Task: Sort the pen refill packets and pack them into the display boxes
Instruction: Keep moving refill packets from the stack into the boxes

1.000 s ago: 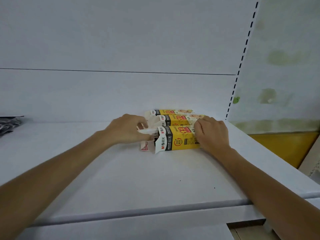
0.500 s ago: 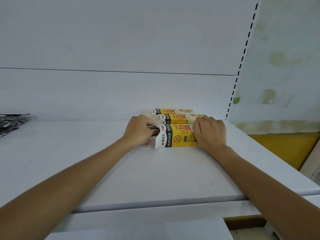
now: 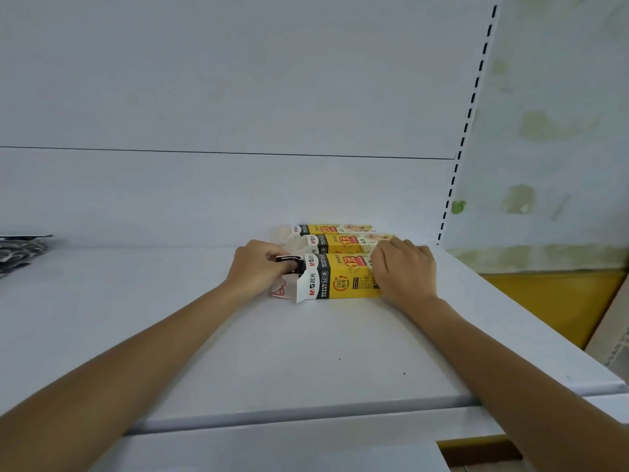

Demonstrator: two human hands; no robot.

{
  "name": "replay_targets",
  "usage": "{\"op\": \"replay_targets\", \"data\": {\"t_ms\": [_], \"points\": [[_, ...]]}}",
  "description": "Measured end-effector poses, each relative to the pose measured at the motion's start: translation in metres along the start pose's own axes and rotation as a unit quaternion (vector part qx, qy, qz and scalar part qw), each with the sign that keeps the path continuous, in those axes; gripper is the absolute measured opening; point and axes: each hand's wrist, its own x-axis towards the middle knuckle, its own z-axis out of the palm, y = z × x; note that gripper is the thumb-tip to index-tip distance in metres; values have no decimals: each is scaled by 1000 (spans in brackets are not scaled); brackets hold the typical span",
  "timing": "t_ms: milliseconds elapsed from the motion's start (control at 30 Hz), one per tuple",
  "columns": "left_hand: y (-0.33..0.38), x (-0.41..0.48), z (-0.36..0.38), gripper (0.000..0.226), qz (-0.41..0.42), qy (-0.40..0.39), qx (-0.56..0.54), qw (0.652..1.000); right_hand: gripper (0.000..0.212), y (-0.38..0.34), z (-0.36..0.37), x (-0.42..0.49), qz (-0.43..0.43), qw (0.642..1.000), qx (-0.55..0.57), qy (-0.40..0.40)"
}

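Observation:
Three yellow, white and black display boxes lie side by side on the white shelf [image 3: 238, 352], their open ends to the left. At the open flap of the nearest box [image 3: 340, 281], my left hand [image 3: 258, 270] pinches a black-and-white refill packet [image 3: 289, 260] whose end is in the box mouth. My right hand [image 3: 405, 270] grips the right end of that same box, fingers curled over its top edge. The second box [image 3: 343, 240] and third box [image 3: 326, 229] lie behind it against the back panel.
A pile of dark refill packets [image 3: 20, 250] lies at the far left of the shelf. The slotted shelf upright [image 3: 456, 185] rises at the right, with a stained wall and yellow panel [image 3: 544, 301] beyond. The shelf's front edge runs across the bottom.
My left hand has moved right to the mouth of the nearest box, bringing the packet's end into the opening. My right hand has stayed on the box's right end.

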Motion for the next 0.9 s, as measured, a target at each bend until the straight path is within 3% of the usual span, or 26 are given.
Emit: {"op": "replay_targets", "data": {"t_ms": [200,333,433,533,600,700,900], "points": [[5,-1,4,9,-39,-15,-56,998,34,-3,1,1,0,999,-16,34],[16,-3,23,16,-42,-23,-50,998,38,-5,3,0,15,1000,-14,15],[23,-4,25,24,-36,-81,-32,996,36,-5,2,1,16,1000,-24,13],[19,-8,15,23,-30,-164,-90,982,40,-4,-2,0,3,1000,-23,-21],[11,-9,10,24,-21,-131,-108,985,46,-3,-4,0,2,999,-13,-50],[4,-9,7,14,-7,-19,-81,996,47,-3,-6,1,-11,999,-10,-51],[6,-11,15,15,1,-41,-43,998,40,-4,-7,-1,-13,998,-18,-53]]}}
